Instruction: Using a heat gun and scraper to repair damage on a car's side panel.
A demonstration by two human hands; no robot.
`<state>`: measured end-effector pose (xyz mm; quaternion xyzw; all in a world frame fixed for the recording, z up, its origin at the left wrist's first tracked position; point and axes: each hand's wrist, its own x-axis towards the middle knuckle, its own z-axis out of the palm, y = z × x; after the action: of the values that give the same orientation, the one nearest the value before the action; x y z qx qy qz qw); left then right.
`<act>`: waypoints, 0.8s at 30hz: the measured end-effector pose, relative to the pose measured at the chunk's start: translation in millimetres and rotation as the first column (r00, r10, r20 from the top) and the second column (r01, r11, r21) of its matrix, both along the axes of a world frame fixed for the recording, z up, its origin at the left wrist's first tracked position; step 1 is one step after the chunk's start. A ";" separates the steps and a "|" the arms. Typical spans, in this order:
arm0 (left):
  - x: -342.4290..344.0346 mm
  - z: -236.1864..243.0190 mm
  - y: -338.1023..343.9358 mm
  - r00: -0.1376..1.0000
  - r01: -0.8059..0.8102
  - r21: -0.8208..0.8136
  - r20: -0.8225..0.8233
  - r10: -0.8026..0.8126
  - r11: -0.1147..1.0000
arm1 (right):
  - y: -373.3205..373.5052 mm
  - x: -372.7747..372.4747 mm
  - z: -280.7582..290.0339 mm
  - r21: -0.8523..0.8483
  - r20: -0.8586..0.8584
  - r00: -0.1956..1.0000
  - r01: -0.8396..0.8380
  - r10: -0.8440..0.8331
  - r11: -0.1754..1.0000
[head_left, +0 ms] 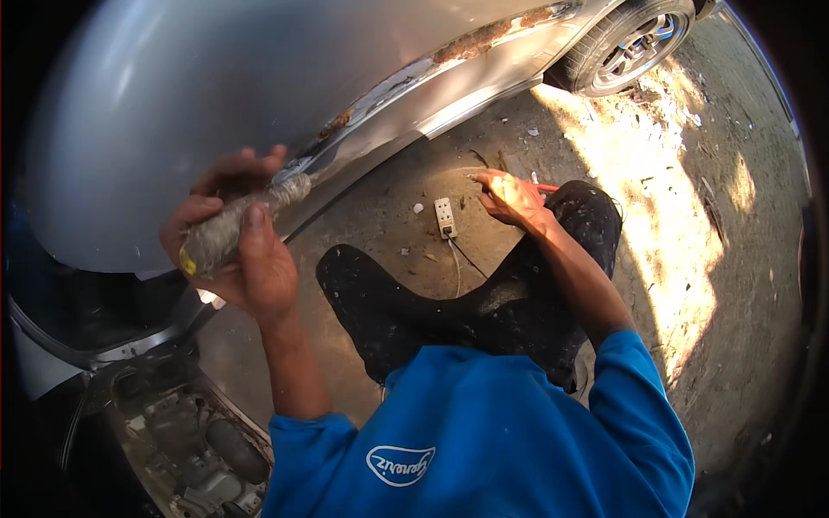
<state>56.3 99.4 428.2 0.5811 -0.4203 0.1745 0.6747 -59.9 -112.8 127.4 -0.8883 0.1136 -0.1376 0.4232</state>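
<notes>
My left hand [250, 259] is wrapped round the thick, tape-bound grey handle of a tool [229, 231] with a yellow end. A short narrow shaft points from it toward the car's lower side panel; its working tip cannot be made out. Over my right knee, my right hand [511, 200] is closed on a tool with a red handle [546, 187]; its other end is hard to see. Beside the left hand, the silver car's panel [216, 78] has a long strip of rust and stripped paint [471, 45] along its lower edge.
A white power strip [444, 217] with a plugged-in cable lies on the ground between my knees. The car's wheel [635, 47] stands at the top right. An open door [186, 423] with its inner trim off is at the lower left. Small debris litters the dirt.
</notes>
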 end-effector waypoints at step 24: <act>38.2 -31.6 -124.6 0.956 -0.012 -0.002 0.293 0.012 1.000 | 16.4 3.8 31.5 0.124 -0.083 0.981 -0.166 0.177 0.978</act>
<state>94.6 -25.2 396.6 0.5513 -0.5120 0.2629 0.6039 -56.1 -96.3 158.9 -0.8740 0.0641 -0.0520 0.4788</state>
